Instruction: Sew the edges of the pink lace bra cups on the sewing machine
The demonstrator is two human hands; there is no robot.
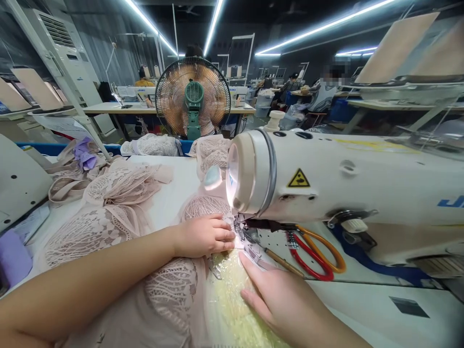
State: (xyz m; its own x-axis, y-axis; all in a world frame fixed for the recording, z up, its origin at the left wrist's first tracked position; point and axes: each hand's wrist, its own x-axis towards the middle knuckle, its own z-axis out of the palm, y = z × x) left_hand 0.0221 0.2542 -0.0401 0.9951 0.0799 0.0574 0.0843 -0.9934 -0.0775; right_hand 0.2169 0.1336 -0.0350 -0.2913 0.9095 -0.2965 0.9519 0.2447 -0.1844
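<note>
Lying at the sewing machine (308, 169), the lace garment (201, 205) is touched by the flattened left hand (205, 235); whether the right hand (277, 295) pinches cannot be told. A background machine (145, 92) is marked "JUKI".

Sewing machine (311, 169) running off right edge, blue logo (451, 202) chopped mid-word! Thread cone (447, 53), upper right: blurred, sliced too. Needle area (237, 227) too small to tell. Left hand (203, 235) hiding cloth (201, 205) beneath, forearm (90, 273) cropped left.

A green-hubbed fan (194, 94) before a long table (119, 109), thread cones (36, 89) at left, tube lights (213, 27) overhead
</note>
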